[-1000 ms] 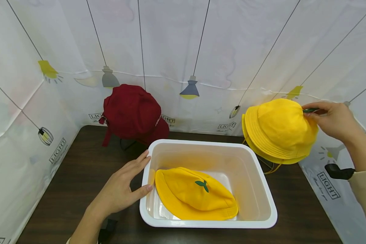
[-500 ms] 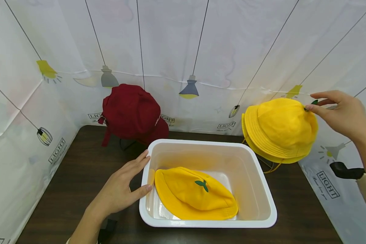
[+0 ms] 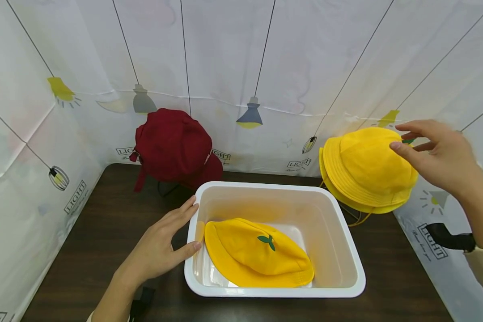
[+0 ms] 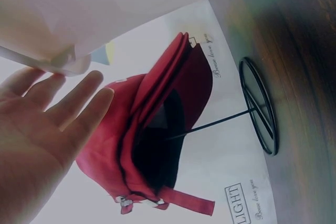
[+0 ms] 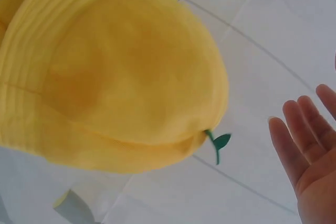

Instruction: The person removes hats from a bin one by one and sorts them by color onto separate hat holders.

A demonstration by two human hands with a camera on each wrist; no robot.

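Note:
Yellow bucket hats (image 3: 368, 165) with a green leaf sprout (image 5: 221, 141) on the crown sit stacked on a wire stand at the right. My right hand (image 3: 442, 154) hovers by the crown, fingers spread and apart from the hat in the right wrist view. A white plastic bin (image 3: 348, 290) stands at the front, and another yellow bucket hat (image 3: 257, 257) with a green sprout lies folded flat inside it. My left hand (image 3: 161, 243) rests on the bin's left rim with straight fingers, the thumb over the edge.
Red baseball caps (image 3: 173, 145) are stacked on a black wire stand (image 4: 257, 106) behind the bin at the left. A printed white curtain (image 3: 225, 53) borders the dark wooden table (image 3: 92, 241) at the back and sides.
My right hand has let go of the green sprout on the hat stack, and its fingers have spread. The left hand and the bin have stayed in place.

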